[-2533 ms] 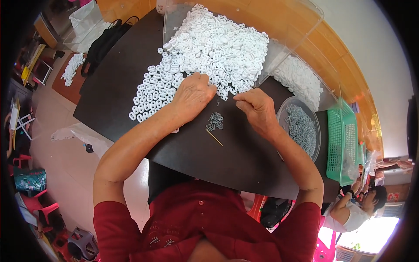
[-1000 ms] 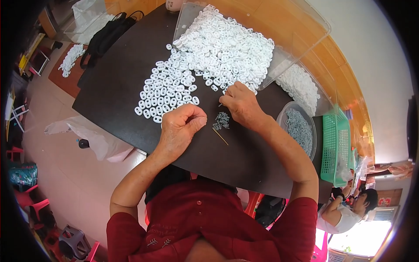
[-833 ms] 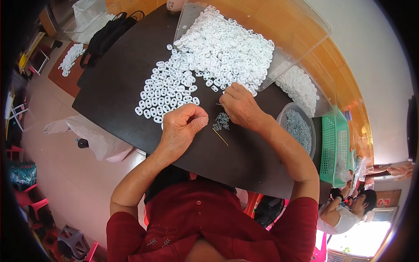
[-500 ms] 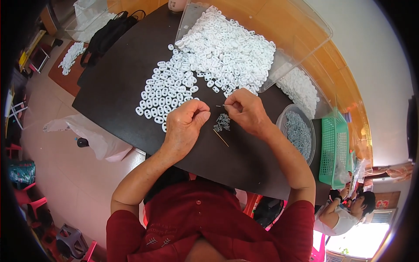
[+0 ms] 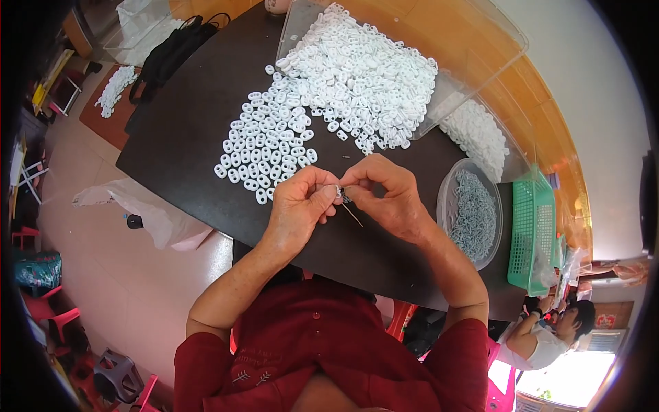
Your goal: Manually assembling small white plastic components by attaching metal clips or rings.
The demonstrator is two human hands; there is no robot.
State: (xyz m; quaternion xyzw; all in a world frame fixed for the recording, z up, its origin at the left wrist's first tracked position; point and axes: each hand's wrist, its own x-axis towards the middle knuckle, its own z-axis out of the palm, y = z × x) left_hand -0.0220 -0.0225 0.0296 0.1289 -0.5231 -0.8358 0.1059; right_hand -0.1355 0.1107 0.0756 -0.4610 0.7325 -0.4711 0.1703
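Observation:
Over the dark table [image 5: 329, 257], my two hands meet fingertip to fingertip. My left hand [image 5: 302, 206] is closed, pinching a small white oval piece with holes [image 5: 338, 193] between thumb and forefinger. Against it my right hand [image 5: 386, 196] is closed in a pinch on what looks like a small grey metal pin, mostly hidden by the fingers. A thin wooden stick [image 5: 354, 215] lies below the fingertips, and the little heap of grey pins there is largely covered by my hands. One loose pin [image 5: 346, 156] lies just beyond them. White oval pieces [image 5: 259, 147] are spread to the left.
A large heap of white pieces [image 5: 364, 75] spills from a clear plastic bin [image 5: 498, 58]. At the right stand a round tub [image 5: 442, 213] of grey metal parts and a green basket [image 5: 532, 237]. Another person [image 5: 539, 343] sits beyond, and a black bag [image 5: 171, 58] lies far left.
My right hand has come down and left to meet my left hand. The white piece now shows at the left fingertips, and the pin heap has become mostly covered.

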